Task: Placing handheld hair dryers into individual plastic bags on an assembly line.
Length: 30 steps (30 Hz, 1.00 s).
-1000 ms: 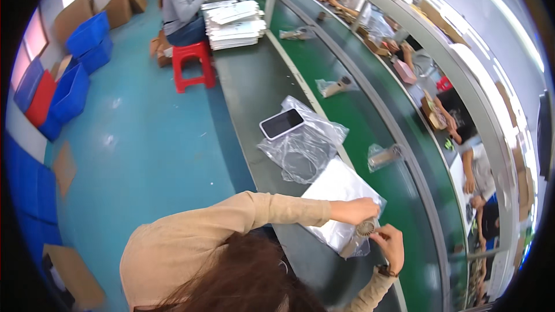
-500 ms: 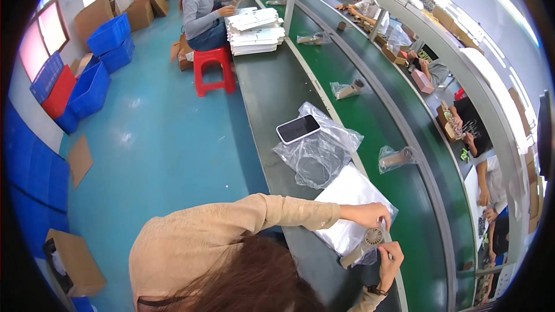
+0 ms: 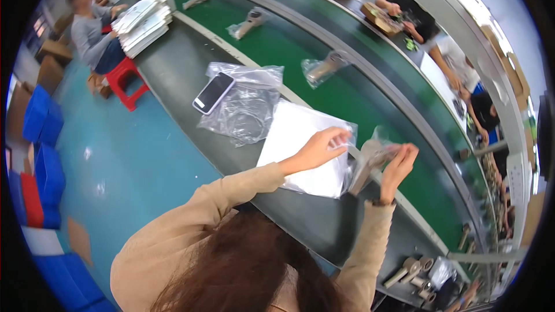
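Note:
A beige handheld fan (image 3: pixel 362 169) sits tilted inside a clear plastic bag (image 3: pixel 378 149) at the right edge of the near bench. My right hand (image 3: pixel 398 167) is closed on the bag by the fan's head, which the crumpled film partly hides. Over the stack of flat clear bags (image 3: pixel 289 133), my left hand (image 3: pixel 324 148) is loosely curved, thumb and fingers apart, close to the fan's bag. Beyond the stack, a phone (image 3: pixel 214 93) lies on a crumpled plastic bag (image 3: pixel 245 110).
Several bagged fans, among them one bagged fan (image 3: pixel 325 68), lie on the green conveyor belt (image 3: pixel 277 58). Loose fans (image 3: pixel 411 268) lie at the lower right. A co-worker (image 3: pixel 92 34) sits by stacked white sheets (image 3: pixel 141 23) on a red stool (image 3: pixel 124 81). Other people work across the belt.
The view has swung to the right, bringing loose fans into sight. My left hand has come away from the fan's head. The bag now covers the fan's head, with my right hand at its film.

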Motion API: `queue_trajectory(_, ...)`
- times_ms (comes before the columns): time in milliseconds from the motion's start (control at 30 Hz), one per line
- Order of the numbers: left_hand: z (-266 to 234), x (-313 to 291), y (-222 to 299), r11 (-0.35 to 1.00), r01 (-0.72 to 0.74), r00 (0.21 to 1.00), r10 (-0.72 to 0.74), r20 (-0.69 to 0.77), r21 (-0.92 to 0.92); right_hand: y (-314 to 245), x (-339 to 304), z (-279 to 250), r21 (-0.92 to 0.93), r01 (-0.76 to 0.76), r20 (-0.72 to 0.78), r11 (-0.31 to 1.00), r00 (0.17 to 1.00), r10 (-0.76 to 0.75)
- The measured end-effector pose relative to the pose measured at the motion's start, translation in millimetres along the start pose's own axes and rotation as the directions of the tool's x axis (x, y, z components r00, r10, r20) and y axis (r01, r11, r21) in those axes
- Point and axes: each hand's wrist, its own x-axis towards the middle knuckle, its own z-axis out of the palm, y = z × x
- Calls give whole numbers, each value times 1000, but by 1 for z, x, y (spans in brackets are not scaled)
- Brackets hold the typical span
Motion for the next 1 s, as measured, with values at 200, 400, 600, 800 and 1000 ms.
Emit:
queue_trajectory(200,24,-72,-18,714,-391,861,60,506,581,70,100,-5,-503,46,-170,863,974,-151)
queue_trajectory(400,37,-88,-37,702,-455,871,224,437,548,294,167,-51,-545,133,111,828,990,-86)
queue_trajectory(600,35,-89,-40,688,-414,863,87,498,597,292,145,-22,49,-346,-85,937,933,349)
queue_trajectory(800,35,-89,-50,617,-492,870,365,330,614,148,78,-44,128,-287,-78,949,951,298)
queue_trajectory(1000,49,-80,-19,574,-383,924,238,300,724,50,-69,-73,71,-338,27,938,941,337)
